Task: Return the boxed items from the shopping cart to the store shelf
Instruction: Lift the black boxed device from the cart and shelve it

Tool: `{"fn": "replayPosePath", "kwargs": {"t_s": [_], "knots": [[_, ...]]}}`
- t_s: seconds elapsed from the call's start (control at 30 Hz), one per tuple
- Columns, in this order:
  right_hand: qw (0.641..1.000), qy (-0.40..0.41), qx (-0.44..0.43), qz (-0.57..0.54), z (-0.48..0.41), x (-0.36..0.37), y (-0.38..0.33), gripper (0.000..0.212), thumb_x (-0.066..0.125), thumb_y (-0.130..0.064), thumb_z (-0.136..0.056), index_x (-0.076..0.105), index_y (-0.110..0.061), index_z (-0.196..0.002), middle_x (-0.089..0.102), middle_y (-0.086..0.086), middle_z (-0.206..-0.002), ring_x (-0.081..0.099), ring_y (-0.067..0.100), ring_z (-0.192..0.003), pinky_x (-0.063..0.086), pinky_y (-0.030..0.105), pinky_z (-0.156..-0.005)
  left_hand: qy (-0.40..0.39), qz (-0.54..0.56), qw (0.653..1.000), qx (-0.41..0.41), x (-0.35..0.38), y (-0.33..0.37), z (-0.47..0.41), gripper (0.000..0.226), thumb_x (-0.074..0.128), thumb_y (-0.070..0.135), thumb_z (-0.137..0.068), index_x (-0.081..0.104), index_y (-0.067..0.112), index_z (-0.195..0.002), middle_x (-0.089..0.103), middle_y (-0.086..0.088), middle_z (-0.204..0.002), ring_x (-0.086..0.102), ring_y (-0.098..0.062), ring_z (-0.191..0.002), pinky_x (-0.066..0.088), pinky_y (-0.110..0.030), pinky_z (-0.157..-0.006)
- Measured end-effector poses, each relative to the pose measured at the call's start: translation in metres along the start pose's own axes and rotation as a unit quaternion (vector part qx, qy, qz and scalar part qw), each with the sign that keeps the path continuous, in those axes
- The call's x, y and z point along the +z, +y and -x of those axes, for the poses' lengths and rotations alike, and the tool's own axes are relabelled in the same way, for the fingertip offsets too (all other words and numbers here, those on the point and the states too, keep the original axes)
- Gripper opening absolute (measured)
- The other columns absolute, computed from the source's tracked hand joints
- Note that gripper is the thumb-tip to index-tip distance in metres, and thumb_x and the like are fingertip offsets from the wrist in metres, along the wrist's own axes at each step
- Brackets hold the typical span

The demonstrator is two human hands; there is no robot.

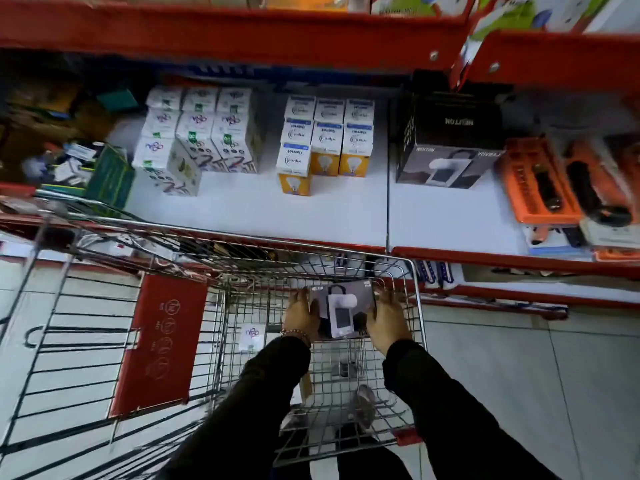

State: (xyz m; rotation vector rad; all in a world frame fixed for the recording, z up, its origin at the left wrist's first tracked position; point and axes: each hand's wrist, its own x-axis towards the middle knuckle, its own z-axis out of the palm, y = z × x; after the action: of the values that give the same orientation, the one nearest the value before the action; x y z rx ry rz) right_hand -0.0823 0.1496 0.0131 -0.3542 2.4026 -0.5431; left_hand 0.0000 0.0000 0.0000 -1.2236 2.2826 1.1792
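Note:
Inside the wire shopping cart (417, 306) I hold a dark grey box (341, 308) with a white device printed on it. My left hand (302, 315) grips its left side and my right hand (388, 320) grips its right side. A small white box (252, 336) lies on the cart floor to the left. On the white shelf (433, 220) behind the cart stands a matching dark box (446, 147), with white boxes (201, 133) and yellow-and-white bulb boxes (325, 140) further left.
Orange packaged tools (540, 181) lie at the shelf's right end. A red upper shelf beam (242, 32) overhangs the goods. The cart's red child-seat flap (162, 344) is at the left. Tiled floor (519, 375) lies to the right.

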Motion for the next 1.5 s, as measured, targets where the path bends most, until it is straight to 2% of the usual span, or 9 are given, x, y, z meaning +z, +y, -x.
{"fn": "replayPosePath", "kwargs": {"t_s": [0.2, 0.5, 0.67, 0.8, 0.93, 1.03, 1.2, 1.33, 1.5], "knots": [[0.994, -0.048, 0.082, -0.057, -0.040, 0.028, 0.019, 0.041, 0.041, -0.008, -0.100, 0.039, 0.002, -0.140, 0.047, 0.024, -0.138, 0.057, 0.037, -0.113, 0.036, 0.023, -0.082, -0.055, 0.090, 0.984, -0.145, 0.025, -0.002, -0.031, 0.041, 0.033, 0.025, -0.105, 0.042, 0.000, -0.137, 0.054, -0.026, -0.137, 0.055, -0.040, -0.122, 0.044, -0.038, -0.096], [0.976, -0.035, 0.103, -0.190, -0.020, 0.019, 0.020, 0.035, 0.046, -0.019, -0.102, 0.053, -0.009, -0.135, 0.059, 0.013, -0.136, 0.056, 0.028, -0.122, 0.035, 0.021, -0.088, -0.023, 0.256, 0.955, -0.146, 0.019, -0.011, -0.012, 0.046, 0.044, 0.030, -0.091, 0.061, 0.002, -0.123, 0.064, -0.018, -0.125, 0.059, -0.035, -0.117, 0.041, -0.027, -0.086], [0.973, 0.013, 0.083, -0.215, 0.016, 0.001, 0.003, 0.047, 0.044, -0.041, -0.101, 0.050, -0.013, -0.137, 0.061, 0.011, -0.132, 0.059, 0.027, -0.114, 0.042, 0.028, -0.091, 0.025, 0.374, 0.911, -0.170, 0.012, -0.043, -0.006, 0.021, 0.062, 0.042, -0.082, 0.063, 0.021, -0.086, 0.070, -0.017, -0.113, 0.067, -0.031, -0.101, 0.055, -0.052, -0.095], [0.961, 0.075, 0.072, -0.255, 0.046, -0.015, -0.014, 0.053, 0.041, -0.056, -0.097, 0.059, -0.013, -0.122, 0.066, 0.006, -0.106, 0.059, 0.020, -0.094, 0.047, 0.031, -0.082, 0.049, 0.402, 0.903, -0.145, -0.013, -0.036, 0.019, 0.060, 0.067, 0.071, -0.063, 0.064, 0.020, -0.095, 0.072, -0.010, -0.108, 0.069, -0.032, -0.101, 0.055, -0.057, -0.092], [0.930, 0.150, 0.066, -0.328, 0.072, -0.032, -0.032, 0.042, 0.048, -0.060, -0.093, 0.065, -0.022, -0.088, 0.063, -0.002, -0.083, 0.058, 0.018, -0.080, 0.045, 0.030, -0.071, 0.084, 0.382, 0.915, -0.100, -0.061, 0.005, 0.072, 0.037, 0.063, 0.054, -0.086, 0.061, 0.024, -0.107, 0.065, 0.001, -0.100, 0.061, -0.019, -0.092, 0.052, -0.030, -0.077], [0.910, 0.210, 0.056, -0.352, 0.086, -0.042, -0.044, 0.046, 0.049, -0.060, -0.092, 0.052, -0.023, -0.066, 0.054, -0.001, -0.070, 0.052, 0.019, -0.070, 0.039, 0.031, -0.065, 0.083, 0.389, 0.916, -0.060, -0.077, 0.013, 0.086, 0.039, 0.063, 0.055, -0.085, 0.067, 0.022, -0.106, 0.067, 0.002, -0.099, 0.064, -0.014, -0.088, 0.051, -0.030, -0.082], [0.876, 0.275, 0.063, -0.392, 0.100, -0.059, -0.059, 0.053, 0.048, -0.069, -0.087, 0.060, -0.018, -0.086, 0.067, 0.001, -0.087, 0.061, 0.017, -0.082, 0.043, 0.031, -0.070, 0.085, 0.365, 0.927, 0.016, -0.096, 0.030, 0.097, 0.046, 0.067, 0.057, -0.081, 0.075, 0.017, -0.101, 0.072, 0.004, -0.090, 0.066, -0.010, -0.082, 0.049, -0.027, -0.078], [0.859, 0.302, 0.026, -0.412, 0.104, -0.087, -0.062, 0.039, 0.056, -0.054, -0.091, 0.062, -0.016, -0.100, 0.064, -0.003, -0.095, 0.057, 0.014, -0.088, 0.040, 0.027, -0.077, 0.106, 0.354, 0.927, 0.061, -0.104, 0.057, 0.101, 0.041, 0.068, 0.061, -0.075, 0.075, 0.025, -0.092, 0.075, 0.005, -0.090, 0.068, -0.012, -0.086, 0.053, -0.029, -0.079], [0.853, 0.353, -0.002, -0.384, 0.085, -0.132, -0.050, 0.026, 0.056, -0.040, -0.094, 0.056, -0.015, -0.089, 0.064, 0.005, -0.090, 0.057, 0.020, -0.080, 0.039, 0.023, -0.065, 0.133, 0.336, 0.925, 0.117, -0.100, 0.109, 0.099, 0.020, 0.068, 0.049, -0.081, 0.075, 0.033, -0.090, 0.065, 0.008, -0.073, 0.063, -0.012, -0.070, 0.054, -0.030, -0.071]]}}
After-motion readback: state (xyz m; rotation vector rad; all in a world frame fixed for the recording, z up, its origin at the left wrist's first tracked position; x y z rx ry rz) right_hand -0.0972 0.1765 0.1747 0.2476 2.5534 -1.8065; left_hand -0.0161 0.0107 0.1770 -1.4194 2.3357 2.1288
